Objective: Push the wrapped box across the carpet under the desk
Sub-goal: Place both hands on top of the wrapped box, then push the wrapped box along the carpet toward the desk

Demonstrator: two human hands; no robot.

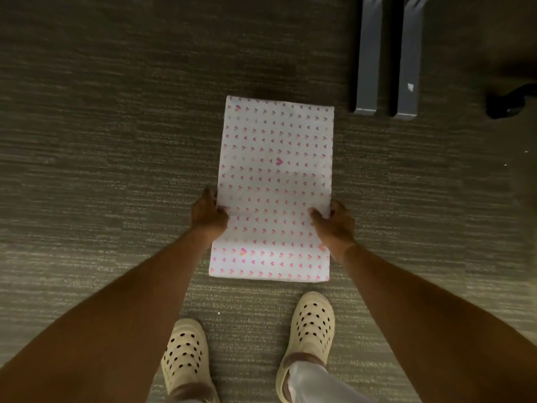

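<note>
The wrapped box (pixel 274 175), white paper with small pink hearts, lies flat on the grey-brown carpet (pixel 101 146) in the middle of the head view. My left hand (pixel 207 215) grips its left edge, thumb on top. On the opposite edge my right hand (pixel 335 223) holds it the same way. Both hands sit toward the near half of the box. The far end of the box points at the shadowed floor ahead.
Two grey metal desk feet (pixel 386 68) run along the floor just right of the box's far corner. A dark chair caster (pixel 508 103) sits at the right edge. My two feet in cream perforated clogs (pixel 312 327) stand just behind the box.
</note>
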